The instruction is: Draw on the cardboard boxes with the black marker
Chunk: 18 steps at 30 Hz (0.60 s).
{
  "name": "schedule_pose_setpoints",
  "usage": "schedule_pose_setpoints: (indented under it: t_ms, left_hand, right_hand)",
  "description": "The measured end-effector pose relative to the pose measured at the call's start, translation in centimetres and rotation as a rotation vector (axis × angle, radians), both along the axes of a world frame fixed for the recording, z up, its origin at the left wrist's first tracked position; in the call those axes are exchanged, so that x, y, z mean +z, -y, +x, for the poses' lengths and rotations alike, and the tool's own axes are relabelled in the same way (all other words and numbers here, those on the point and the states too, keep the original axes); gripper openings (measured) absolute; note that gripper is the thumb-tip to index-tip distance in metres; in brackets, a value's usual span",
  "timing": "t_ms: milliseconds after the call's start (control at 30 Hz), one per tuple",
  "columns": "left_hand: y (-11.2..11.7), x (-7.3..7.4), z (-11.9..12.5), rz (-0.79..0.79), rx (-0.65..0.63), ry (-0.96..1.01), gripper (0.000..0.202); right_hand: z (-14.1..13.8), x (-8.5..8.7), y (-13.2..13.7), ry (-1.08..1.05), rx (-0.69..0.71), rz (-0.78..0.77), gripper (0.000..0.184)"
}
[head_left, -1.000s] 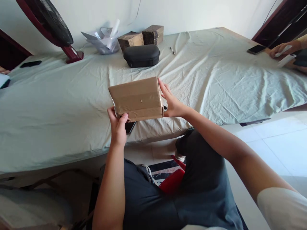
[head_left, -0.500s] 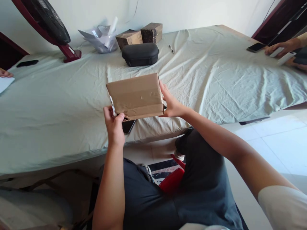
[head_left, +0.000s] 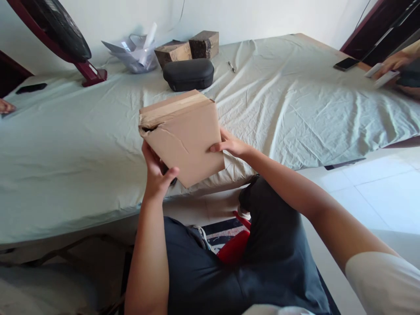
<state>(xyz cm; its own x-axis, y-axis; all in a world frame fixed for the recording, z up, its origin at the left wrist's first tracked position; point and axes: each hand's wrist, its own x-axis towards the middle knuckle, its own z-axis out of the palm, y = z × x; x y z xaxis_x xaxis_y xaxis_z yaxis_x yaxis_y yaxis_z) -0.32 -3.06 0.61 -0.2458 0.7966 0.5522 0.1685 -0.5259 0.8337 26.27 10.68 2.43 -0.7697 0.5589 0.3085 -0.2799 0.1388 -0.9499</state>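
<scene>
A brown cardboard box (head_left: 188, 140) is held tilted over the front edge of the cloth-covered table, its broad face toward me. The upper left corner is torn, with a dark gap. My left hand (head_left: 157, 170) grips the lower left side, thumb on the front face and fingers hidden behind. On the right side, my right hand (head_left: 231, 144) is closed on the box, its thumb pressed against the front face. Part of a dark object (head_left: 173, 181) shows beneath the box near my left thumb; most of it is hidden.
Behind the box lie a black zip case (head_left: 188, 75), two taped boxes (head_left: 204, 45), a clear plastic basket (head_left: 141, 61) and a pen (head_left: 232, 66). A red fan (head_left: 93, 75) stands at left. Other people's hands show at both sides; a phone (head_left: 346, 64) lies at right.
The box has been turned in my hands, bringing its broad face and torn corner into view. My right thumb now lies on the front. At far left, the white sheet is no longer visible.
</scene>
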Motion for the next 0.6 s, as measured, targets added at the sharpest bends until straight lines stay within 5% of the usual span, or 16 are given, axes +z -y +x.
schedule_pose_setpoints:
  t_ms: [167, 233, 367, 467, 600]
  left_hand:
    - [-0.5, -0.7, -0.5, -0.045, 0.067, -0.008, 0.13]
    - [-0.6, -1.0, -0.7, -0.05, 0.133, 0.0, 0.131]
    - [-0.7, -1.7, -0.8, -0.077, 0.212, 0.029, 0.132]
    - [-0.8, -2.0, -0.7, -0.078, 0.23, 0.044, 0.129]
    - [-1.1, -2.0, -0.7, -0.061, 0.256, 0.049, 0.128]
  right_hand:
    - [-0.1, 0.5, -0.8, 0.076, 0.112, -0.119, 0.086]
    - [-0.1, 0.4, -1.9, 0.235, -0.067, -0.07, 0.079]
    - [-0.9, -1.1, -3.5, 0.862, -0.566, 0.271, 0.059]
    - [-2.0, -2.0, -3.2, 1.001, -0.6, 0.32, 0.059]
    - [-3.0, -1.9, -2.6, 0.947, -0.614, 0.191, 0.052]
